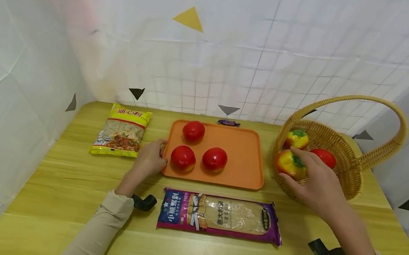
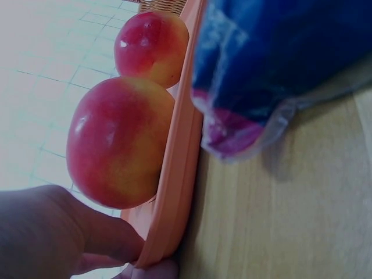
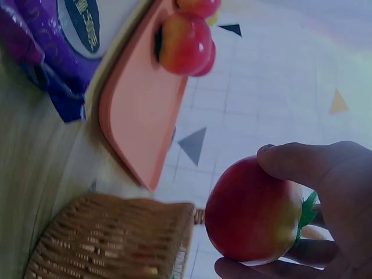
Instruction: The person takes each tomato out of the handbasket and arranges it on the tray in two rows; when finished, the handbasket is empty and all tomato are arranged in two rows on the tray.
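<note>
Two hands are engaged. My left hand (image 1: 148,161), left of centre in the head frame, pinches the left rim of the orange tray (image 1: 245,158), which lies at the middle of the frame. The left wrist view shows my fingers on both sides of that rim. My right hand (image 1: 320,183), right of centre, grips a red-and-yellow fruit (image 1: 289,164) with a green leafy top; my thumb bears on one side and my fingers on the opposite side. In the head frame the held fruit overlaps the left part of the wicker basket (image 1: 354,182), at the right of the frame; in the right wrist view it appears at lower right.

Tray contents: three red fruits (image 1: 214,160), one toward the upper left, one at the lower left, one near the middle. Basket contents: a yellow fruit (image 1: 297,138) with green leaves and a red item (image 1: 324,157).

Adjacent items: a purple pasta packet (image 1: 230,217) lies just below the tray, a yellow bag (image 1: 121,132) at its left, and a small purple-wrapped piece (image 1: 229,123) along its upper edge.
</note>
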{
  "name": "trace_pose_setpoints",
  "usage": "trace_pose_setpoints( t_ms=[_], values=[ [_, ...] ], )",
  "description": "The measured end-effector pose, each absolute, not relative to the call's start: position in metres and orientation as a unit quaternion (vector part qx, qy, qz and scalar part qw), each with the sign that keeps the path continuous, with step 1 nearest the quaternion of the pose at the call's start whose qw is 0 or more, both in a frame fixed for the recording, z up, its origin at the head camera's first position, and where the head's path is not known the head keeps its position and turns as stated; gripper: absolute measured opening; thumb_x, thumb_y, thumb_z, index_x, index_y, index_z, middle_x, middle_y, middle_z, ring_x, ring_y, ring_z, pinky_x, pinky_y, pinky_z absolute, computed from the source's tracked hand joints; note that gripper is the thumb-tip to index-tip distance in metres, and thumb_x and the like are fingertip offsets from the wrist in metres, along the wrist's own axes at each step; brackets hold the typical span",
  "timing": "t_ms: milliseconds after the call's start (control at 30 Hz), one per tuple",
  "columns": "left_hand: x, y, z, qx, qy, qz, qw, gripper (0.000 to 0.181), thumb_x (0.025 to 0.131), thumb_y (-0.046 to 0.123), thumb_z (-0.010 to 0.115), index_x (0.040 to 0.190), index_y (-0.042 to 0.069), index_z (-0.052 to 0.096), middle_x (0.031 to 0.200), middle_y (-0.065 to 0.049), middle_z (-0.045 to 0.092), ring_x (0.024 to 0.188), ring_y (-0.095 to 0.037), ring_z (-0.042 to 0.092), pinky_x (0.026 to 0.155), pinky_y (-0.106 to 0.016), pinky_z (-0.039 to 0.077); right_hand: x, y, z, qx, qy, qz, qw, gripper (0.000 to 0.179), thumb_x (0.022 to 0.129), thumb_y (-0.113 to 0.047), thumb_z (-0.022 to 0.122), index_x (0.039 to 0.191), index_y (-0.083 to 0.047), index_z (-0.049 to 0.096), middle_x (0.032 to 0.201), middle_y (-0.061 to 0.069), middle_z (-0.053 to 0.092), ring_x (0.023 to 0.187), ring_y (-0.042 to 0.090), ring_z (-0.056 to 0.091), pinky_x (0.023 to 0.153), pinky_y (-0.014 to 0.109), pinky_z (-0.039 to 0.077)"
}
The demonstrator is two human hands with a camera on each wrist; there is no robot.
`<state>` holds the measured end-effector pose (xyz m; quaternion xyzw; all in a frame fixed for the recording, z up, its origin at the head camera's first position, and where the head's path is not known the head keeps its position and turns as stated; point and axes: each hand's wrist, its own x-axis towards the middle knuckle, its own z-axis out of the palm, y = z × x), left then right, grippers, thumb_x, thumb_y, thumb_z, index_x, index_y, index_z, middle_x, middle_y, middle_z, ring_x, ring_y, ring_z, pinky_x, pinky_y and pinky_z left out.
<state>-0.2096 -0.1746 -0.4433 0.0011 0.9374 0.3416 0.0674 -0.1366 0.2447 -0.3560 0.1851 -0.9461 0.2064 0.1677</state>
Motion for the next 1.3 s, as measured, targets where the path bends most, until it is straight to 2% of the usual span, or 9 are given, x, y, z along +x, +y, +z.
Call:
trace_pose_setpoints(
  t_ms=[433, 867, 1300],
  values=[
    [-0.21, -0.174, -0.443, 0.001, 0.939, 0.337, 0.064, 0.061, 0.087, 0.005, 0.066, 0.145, 0.004, 0.048, 0.089, -0.011, 0.056, 0.075, -0.026, 0.054, 0.061, -0.031, 0.043, -0.152, 0.22, -0.352, 0.222, -0.943, 0.199, 0.15, 0.067, 0.08, -0.023, 0.085, 0.139, -0.006, 0.056, 0.133, 0.017, 0.058, 0.114, 0.04, 0.059, 0.086, 0.058, 0.05],
    [-0.21, -0.176, -0.44, 0.007, 0.94, 0.336, 0.06, 0.06, 0.086, 0.005, 0.065, 0.144, 0.003, 0.048, 0.084, -0.011, 0.054, 0.071, -0.025, 0.053, 0.059, -0.031, 0.041, -0.171, 0.197, -0.353, 0.241, -0.932, 0.223, 0.155, 0.066, 0.081, -0.024, 0.084, 0.138, -0.007, 0.055, 0.131, 0.014, 0.058, 0.108, 0.032, 0.06, 0.087, 0.054, 0.051],
    [-0.209, -0.176, -0.443, 0.006, 0.943, 0.329, 0.059, 0.061, 0.086, 0.005, 0.064, 0.145, 0.003, 0.048, 0.083, -0.01, 0.054, 0.07, -0.025, 0.052, 0.058, -0.031, 0.04, -0.19, 0.182, -0.358, 0.259, -0.922, 0.239, 0.163, 0.065, 0.08, -0.02, 0.084, 0.136, -0.002, 0.056, 0.126, 0.019, 0.06, 0.105, 0.035, 0.061, 0.084, 0.052, 0.052]
  ],
)
